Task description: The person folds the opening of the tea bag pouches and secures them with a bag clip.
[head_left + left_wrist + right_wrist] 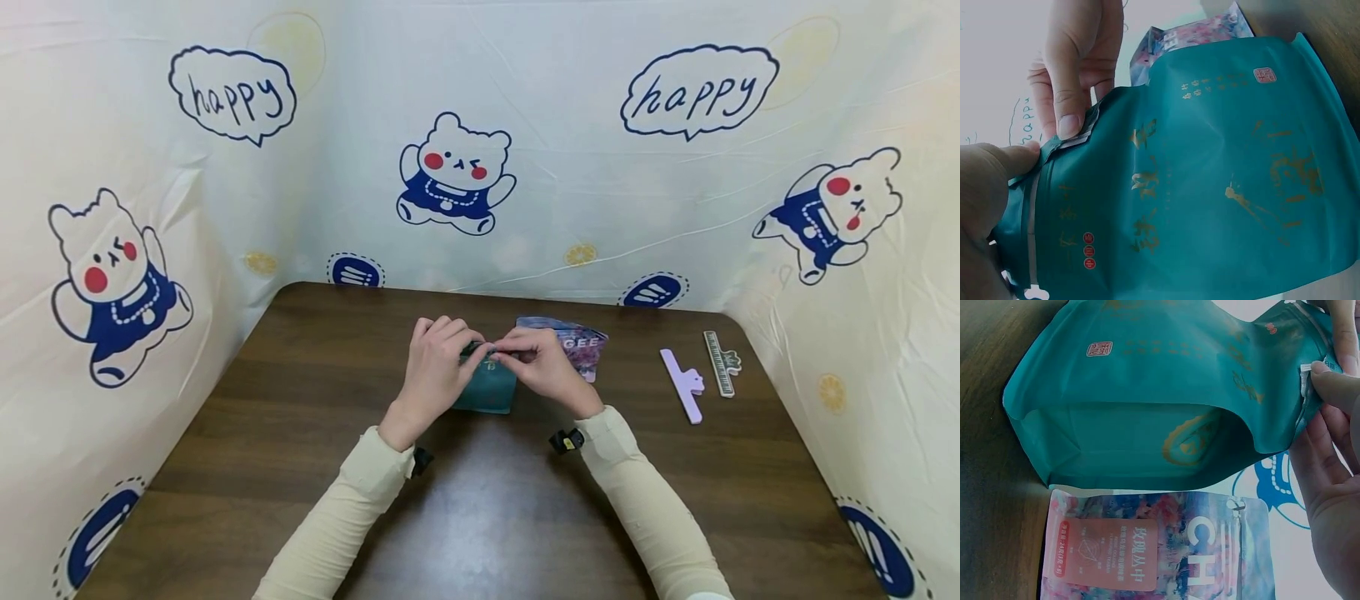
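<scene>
A teal tea bag (pixel 486 393) with gold lettering stands upright on the brown table, near its middle. My left hand (pixel 438 365) pinches the bag's folded top edge on the left side. Close beside it, my right hand (pixel 551 367) grips the same top edge, thumb and fingers on either side of the material. In the left wrist view, the right thumb presses on a pale strip (pixel 1079 139) at the bag's top corner. The right wrist view shows the bag's side panel (pixel 1129 447) bulging between folds.
Behind and right of the teal bag stands a pink and purple printed pouch (pixel 588 354), partly covered by my right hand. Farther right lie a lilac bag clip (pixel 682 386) and a ruler-like patterned clip (pixel 722 364). Printed cloth walls (pixel 570 183) enclose the table's back and sides.
</scene>
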Demonstrator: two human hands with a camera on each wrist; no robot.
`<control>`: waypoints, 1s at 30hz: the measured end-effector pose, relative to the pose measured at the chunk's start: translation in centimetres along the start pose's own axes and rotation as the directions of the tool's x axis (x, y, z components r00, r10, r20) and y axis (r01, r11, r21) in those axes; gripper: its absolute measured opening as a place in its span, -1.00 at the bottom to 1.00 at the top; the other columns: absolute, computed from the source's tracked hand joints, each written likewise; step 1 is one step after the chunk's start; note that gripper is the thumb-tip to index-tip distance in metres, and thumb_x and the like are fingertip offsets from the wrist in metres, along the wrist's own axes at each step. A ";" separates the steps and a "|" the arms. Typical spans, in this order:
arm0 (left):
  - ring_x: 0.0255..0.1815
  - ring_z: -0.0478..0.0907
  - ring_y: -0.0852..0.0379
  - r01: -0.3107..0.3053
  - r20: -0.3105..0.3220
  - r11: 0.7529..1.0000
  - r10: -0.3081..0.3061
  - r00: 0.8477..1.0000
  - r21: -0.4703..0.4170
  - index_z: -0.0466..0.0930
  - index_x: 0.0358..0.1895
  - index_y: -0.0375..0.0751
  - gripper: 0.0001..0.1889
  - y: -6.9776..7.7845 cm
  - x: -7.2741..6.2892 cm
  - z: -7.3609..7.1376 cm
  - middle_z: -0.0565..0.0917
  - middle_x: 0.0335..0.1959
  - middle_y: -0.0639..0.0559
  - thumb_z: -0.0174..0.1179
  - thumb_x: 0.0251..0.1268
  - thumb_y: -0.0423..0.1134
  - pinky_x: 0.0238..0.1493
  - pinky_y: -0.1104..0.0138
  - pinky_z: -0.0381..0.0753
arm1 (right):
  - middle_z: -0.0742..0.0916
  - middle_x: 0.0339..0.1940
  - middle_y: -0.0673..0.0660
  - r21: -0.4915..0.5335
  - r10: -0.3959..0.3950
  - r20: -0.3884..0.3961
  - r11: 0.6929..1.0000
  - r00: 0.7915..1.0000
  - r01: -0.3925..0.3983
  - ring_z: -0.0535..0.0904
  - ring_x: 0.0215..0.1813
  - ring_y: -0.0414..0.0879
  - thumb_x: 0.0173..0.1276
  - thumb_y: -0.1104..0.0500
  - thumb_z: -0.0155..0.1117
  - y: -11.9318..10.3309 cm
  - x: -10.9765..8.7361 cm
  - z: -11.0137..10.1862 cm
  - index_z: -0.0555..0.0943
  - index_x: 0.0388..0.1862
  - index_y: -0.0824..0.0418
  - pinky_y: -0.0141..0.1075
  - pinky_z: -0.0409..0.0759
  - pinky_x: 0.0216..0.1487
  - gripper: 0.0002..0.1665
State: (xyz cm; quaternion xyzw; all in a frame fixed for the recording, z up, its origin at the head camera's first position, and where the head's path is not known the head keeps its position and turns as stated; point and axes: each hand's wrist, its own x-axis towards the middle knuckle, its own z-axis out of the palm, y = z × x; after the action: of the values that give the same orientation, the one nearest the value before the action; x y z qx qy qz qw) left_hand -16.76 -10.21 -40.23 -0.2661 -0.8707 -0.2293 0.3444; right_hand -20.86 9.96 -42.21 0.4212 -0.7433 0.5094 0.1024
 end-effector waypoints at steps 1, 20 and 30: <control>-0.31 0.51 0.04 0.004 -0.003 1.000 -0.004 1.000 -0.002 0.77 -0.32 -0.14 -0.85 0.0 0.0 0.0 0.69 -0.40 0.06 0.47 0.23 -0.15 -0.14 0.14 0.31 | 0.78 -0.30 0.31 -0.006 0.002 -0.002 1.000 1.000 -0.002 0.45 -0.52 -0.11 0.24 0.55 0.38 0.5 -0.1 0.1 0.78 -0.17 0.44 -0.31 0.42 -0.55 -0.80; -0.37 0.47 0.06 -0.021 -0.004 0.999 0.020 1.000 -0.034 0.77 -0.34 -0.13 -0.84 -0.3 0.2 0.0 0.66 -0.44 0.07 0.51 0.18 -0.15 -0.17 0.16 0.29 | 0.77 -0.33 0.31 0.026 -0.026 0.015 0.999 1.000 0.026 0.41 -0.53 -0.12 0.27 0.55 0.35 -2.0 0.5 -0.7 0.77 -0.18 0.48 -0.35 0.36 -0.54 -0.83; -0.36 0.50 0.04 -0.022 -0.038 0.999 0.020 0.999 -0.050 0.77 -0.35 -0.17 -0.84 -0.3 0.3 0.4 0.67 -0.44 0.04 0.51 0.17 -0.18 -0.16 0.14 0.31 | 0.78 -0.31 0.29 0.015 -0.027 0.019 1.000 0.999 0.027 0.40 -0.53 -0.20 0.27 0.55 0.35 -1.8 0.4 -0.7 0.76 -0.13 0.47 -0.19 0.38 -0.58 -0.80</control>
State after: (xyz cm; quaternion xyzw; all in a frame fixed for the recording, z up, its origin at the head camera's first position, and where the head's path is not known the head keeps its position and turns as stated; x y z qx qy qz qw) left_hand -17.29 -10.12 -40.34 -0.2796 -0.8551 -0.2523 0.3562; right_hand -20.01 10.15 -40.41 0.4369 -0.7348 0.5093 0.0991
